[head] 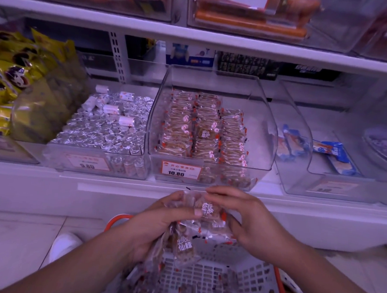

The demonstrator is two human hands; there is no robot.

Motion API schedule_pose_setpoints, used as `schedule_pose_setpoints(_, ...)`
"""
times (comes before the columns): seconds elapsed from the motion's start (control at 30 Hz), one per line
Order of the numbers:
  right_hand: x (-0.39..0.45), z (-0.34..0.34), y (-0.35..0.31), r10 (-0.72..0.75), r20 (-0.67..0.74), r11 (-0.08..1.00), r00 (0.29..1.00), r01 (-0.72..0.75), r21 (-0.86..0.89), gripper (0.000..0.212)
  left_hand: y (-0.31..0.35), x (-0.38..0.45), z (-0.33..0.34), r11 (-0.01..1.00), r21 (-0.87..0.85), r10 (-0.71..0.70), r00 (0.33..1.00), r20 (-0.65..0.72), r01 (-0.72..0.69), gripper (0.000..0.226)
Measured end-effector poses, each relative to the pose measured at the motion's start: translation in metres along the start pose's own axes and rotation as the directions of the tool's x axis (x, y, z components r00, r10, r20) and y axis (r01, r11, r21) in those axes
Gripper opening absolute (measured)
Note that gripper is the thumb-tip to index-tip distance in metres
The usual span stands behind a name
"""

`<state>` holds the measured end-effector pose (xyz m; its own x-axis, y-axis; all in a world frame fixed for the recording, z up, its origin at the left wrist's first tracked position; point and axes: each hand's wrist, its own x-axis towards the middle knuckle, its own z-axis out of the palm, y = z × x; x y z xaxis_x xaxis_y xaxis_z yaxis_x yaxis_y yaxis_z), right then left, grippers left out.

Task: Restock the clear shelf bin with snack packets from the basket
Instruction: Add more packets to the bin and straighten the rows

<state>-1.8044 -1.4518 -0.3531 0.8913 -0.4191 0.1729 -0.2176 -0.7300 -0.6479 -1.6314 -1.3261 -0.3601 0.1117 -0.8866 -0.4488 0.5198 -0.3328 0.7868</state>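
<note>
Packets point(203, 217) of the snack sit bunched in both hands, held above the basket point(213, 281) and just in front of the shelf edge. The left hand point(158, 223) curls round a loose cluster that droops toward the basket, thumb pressed across the top one; the right hand point(247, 219) pinches the same bundle from the other side, fingertips bent over its upper edge. They look to be squaring the handful up before it goes in.

The bin point(266, 119) is already well on its way. Three rows of the same packets stand on edge inside, packed tightly from front to back along its left and middle, with one packet lying flat on top. Its right side is bare, so there is room for a further row at least. A few packets remain low in the basket, blurred, so I would judge the job past halfway but not finished.

The packets are small, flat, crinkly clear film with orange-red ends and white print, showing brown pieces inside. They look slippery and light, apt to slide out of a loose grip. The bin is hard clear plastic with curved, swept-down side walls and an orange price tag point(181, 170) on its front. The basket is pale plastic lattice with an orange handle point(117, 220).
</note>
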Motion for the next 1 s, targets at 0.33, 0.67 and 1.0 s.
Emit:
schedule_pose_setpoints(0.33,0.005,0.035,-0.019,0.706,0.13,0.157,0.696,-0.333,0.93,0.038,-0.008,0.01,-0.009,0.989,-0.127,0.043,0.975,-0.219,-0.072,0.063)
schedule_pose_setpoints(0.67,0.006,0.03,-0.019,0.713,0.093,0.368,0.695,-0.483,0.794,0.022,-0.014,0.006,-0.004,0.97,0.213,0.14,0.987,-0.076,-0.121,0.07)
schedule_pose_setpoints(1.0,0.009,0.044,-0.028,0.51,-0.285,0.752,0.812,-0.26,0.605,0.046,-0.024,0.003,0.009,0.974,0.137,0.18,0.983,0.027,-0.182,0.031)
